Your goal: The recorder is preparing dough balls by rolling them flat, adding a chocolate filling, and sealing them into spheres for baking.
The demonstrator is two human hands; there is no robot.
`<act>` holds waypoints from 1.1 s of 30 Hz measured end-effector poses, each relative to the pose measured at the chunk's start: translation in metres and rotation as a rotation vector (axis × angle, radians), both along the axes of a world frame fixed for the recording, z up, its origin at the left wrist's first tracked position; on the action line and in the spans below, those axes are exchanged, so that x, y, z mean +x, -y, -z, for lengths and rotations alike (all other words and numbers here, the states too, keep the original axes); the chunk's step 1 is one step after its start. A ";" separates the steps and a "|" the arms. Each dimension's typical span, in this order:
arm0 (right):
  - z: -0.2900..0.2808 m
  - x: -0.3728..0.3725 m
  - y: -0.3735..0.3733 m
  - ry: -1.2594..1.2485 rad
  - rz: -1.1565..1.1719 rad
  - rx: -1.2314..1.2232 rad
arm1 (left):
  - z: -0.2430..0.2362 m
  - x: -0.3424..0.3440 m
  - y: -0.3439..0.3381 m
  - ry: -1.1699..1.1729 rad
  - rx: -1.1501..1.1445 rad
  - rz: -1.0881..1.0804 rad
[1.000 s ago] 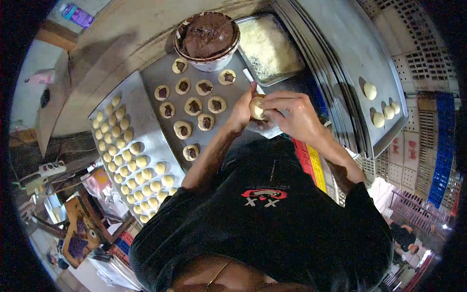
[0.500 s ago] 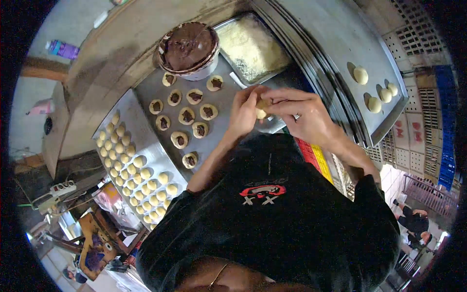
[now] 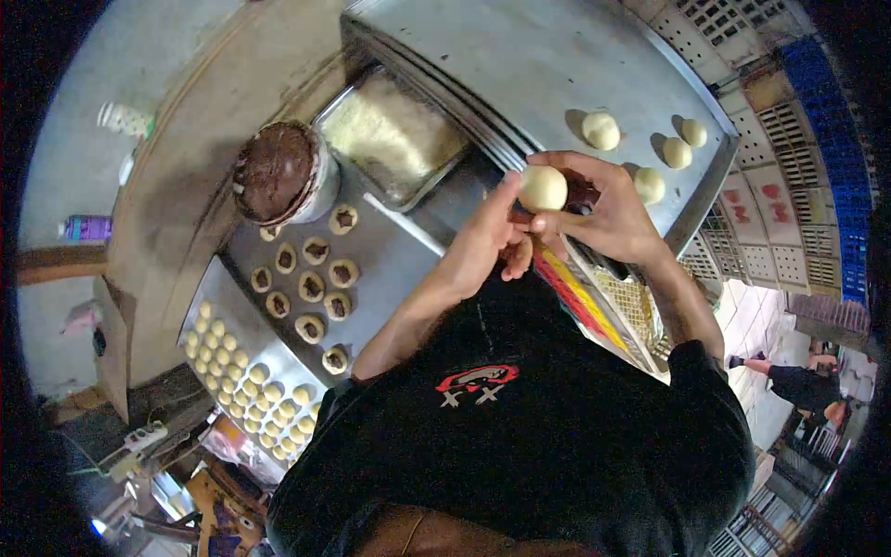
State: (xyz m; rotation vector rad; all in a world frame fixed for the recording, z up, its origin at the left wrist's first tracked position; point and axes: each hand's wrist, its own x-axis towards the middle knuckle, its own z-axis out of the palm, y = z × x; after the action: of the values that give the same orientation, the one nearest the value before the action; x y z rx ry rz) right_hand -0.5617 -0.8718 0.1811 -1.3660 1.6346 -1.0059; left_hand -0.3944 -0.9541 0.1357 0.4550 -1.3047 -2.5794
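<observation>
A smooth, pale dough ball [image 3: 543,188] sits between my two hands. My right hand [image 3: 613,212] curls around it from the right, thumb below and index finger behind. From the left, the thumb of my left hand [image 3: 487,237] lies against the ball, its other fingers bent beneath. Beyond my right hand, several similar dough balls [image 3: 600,131] rest on a metal tray [image 3: 483,46]. To the left, flattened dough rounds topped with dark brown filling [image 3: 312,286] are spread over a metal work surface [image 3: 371,251].
A tub of brown filling [image 3: 275,176] stands at the back left, beside a shallow pan of pale crumbs [image 3: 394,130]. More small dough balls [image 3: 223,348] cover a tray at far left. Plastic crates [image 3: 789,176] are stacked at right. A person in dark clothes [image 3: 806,385] is farther off.
My view has turned right, and my hands have moved toward the tray of dough balls. The dough, mostly covered by my fingers before, now shows as a smooth round ball.
</observation>
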 end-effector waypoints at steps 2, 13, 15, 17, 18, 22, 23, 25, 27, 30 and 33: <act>0.001 -0.017 -0.006 -0.076 0.086 0.002 | -0.003 -0.018 -0.003 -0.040 -0.038 0.032; 0.054 -0.194 0.016 -0.571 0.510 -0.108 | 0.073 0.047 0.008 0.365 -0.150 -0.406; 0.068 -0.196 0.018 -0.680 0.441 0.002 | 0.108 0.088 0.001 0.457 -0.187 -0.567; 0.059 -0.192 0.027 -0.898 0.424 0.125 | 0.143 0.132 -0.009 0.567 -0.222 -0.746; 0.076 -0.221 0.017 -1.042 0.270 -0.138 | 0.156 0.153 -0.017 0.652 -0.240 -0.870; 0.067 -0.200 0.021 -0.995 0.403 0.195 | 0.206 0.242 -0.077 1.215 -0.417 -1.162; 0.072 -0.229 0.019 -1.202 0.184 0.039 | 0.212 0.258 -0.091 1.487 -0.613 -1.124; 0.052 -0.188 0.032 -1.338 0.469 0.245 | 0.221 0.283 -0.124 1.656 -0.633 -1.138; 0.025 -0.133 0.053 -1.366 0.404 -0.095 | 0.227 0.294 -0.142 1.803 -0.640 -1.144; 0.007 -0.005 0.069 -1.003 0.498 -0.417 | 0.271 0.319 -0.168 1.858 -0.685 -1.196; 0.048 0.072 0.106 -0.776 0.232 -0.482 | 0.275 0.326 -0.153 1.965 -0.615 -1.176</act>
State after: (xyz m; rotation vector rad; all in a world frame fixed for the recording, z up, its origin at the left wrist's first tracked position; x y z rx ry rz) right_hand -0.4899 -0.9778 0.1327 -2.1078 2.2410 -1.1254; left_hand -0.0685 -0.8010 -0.1392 2.6264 -1.1231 -0.1580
